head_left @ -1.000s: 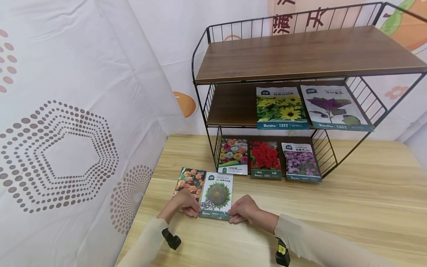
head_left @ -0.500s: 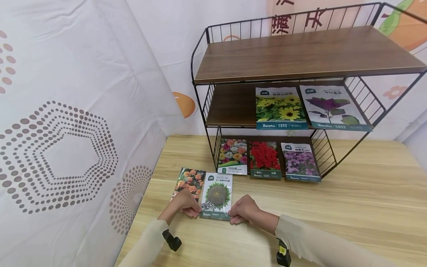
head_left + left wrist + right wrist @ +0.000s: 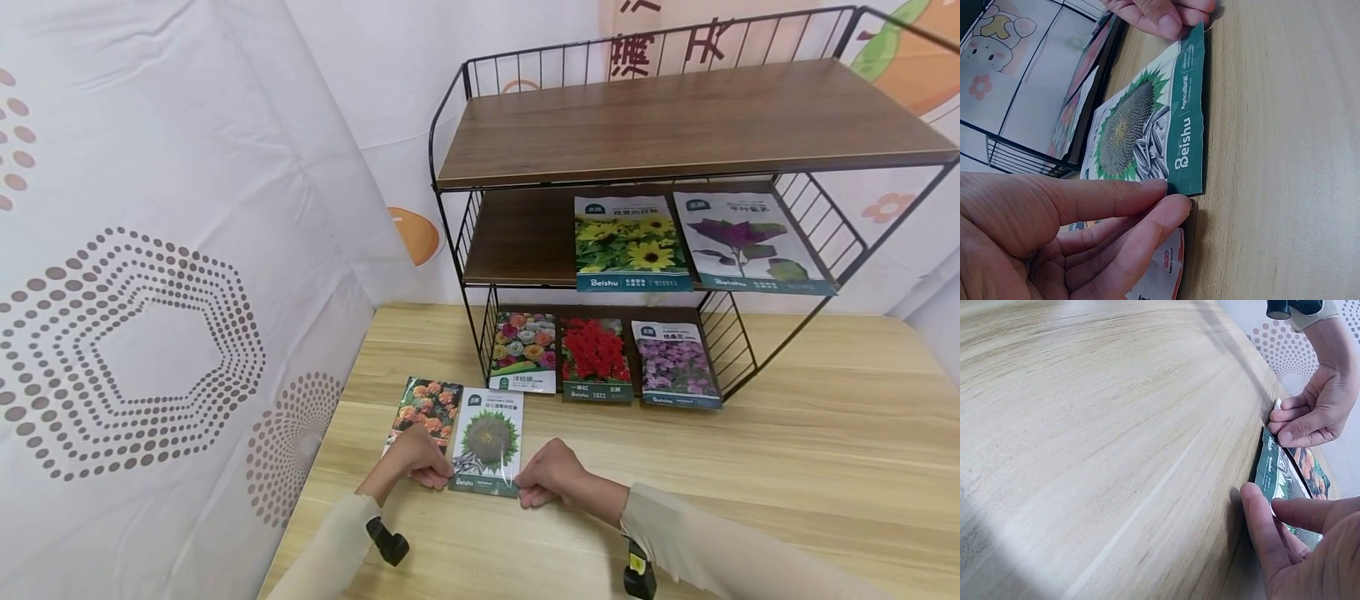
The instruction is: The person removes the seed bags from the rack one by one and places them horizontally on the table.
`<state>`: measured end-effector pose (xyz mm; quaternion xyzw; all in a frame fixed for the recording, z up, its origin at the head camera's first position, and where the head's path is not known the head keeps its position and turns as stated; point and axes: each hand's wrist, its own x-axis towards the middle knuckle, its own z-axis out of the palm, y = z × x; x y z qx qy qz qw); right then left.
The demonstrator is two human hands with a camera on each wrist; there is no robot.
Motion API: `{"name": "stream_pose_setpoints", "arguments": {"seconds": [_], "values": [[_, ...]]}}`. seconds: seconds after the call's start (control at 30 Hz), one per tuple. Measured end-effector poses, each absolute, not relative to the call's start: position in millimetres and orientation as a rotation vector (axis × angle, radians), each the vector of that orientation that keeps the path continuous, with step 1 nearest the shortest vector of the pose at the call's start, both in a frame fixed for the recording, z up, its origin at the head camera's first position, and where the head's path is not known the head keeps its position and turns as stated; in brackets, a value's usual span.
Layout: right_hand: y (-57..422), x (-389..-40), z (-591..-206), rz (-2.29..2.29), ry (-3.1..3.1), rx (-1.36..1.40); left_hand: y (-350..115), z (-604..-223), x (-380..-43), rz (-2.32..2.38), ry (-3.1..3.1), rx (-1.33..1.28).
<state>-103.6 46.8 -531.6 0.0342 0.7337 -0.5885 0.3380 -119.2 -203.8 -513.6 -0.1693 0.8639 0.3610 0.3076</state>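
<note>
A white seed packet with a sunflower head [image 3: 487,439] and a green bottom band lies on the table in the head view. My left hand [image 3: 422,457] pinches its lower left corner; in the left wrist view, thumb and forefinger meet right at the green band. The lower right corner is pinched by my right hand [image 3: 552,473], its thumb and finger on the edge in the right wrist view. Left of this packet lies an orange-flower seed packet [image 3: 429,405], its lower part hidden behind my left hand.
A black wire rack with brown shelves [image 3: 675,125] stands behind. Its bottom tier holds a mixed-flower packet [image 3: 525,350], a red-flower packet [image 3: 596,354] and a purple-flower packet [image 3: 678,367]. Above are a yellow-sunflower packet [image 3: 633,246] and a purple-leaf packet [image 3: 750,242].
The sunflower packet and both hands have stayed almost in place, with only a slight shift of the right hand. Nothing was let go.
</note>
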Motion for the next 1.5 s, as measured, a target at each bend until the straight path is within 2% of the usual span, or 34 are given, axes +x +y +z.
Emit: {"name": "stream_pose_setpoints", "arguments": {"seconds": [0.43,0.83,1.17,1.5], "values": [[50.4,-105.2,-529.9,-1.532,1.918,0.089,-201.9,-514.2,-123.0,0.955,2.276,-0.463],[55.6,-114.8,-517.3,-1.527,1.932,0.055,-194.5,-499.9,-132.3,0.954,2.32,-0.395],[68.5,-132.4,-479.8,-1.476,2.008,-0.058,-176.8,-484.7,-147.4,0.918,2.384,-0.311],[90.2,-150.3,-420.6,-1.488,2.046,-0.266,-152.2,-443.1,-161.9,1.158,2.33,-0.066]]}}
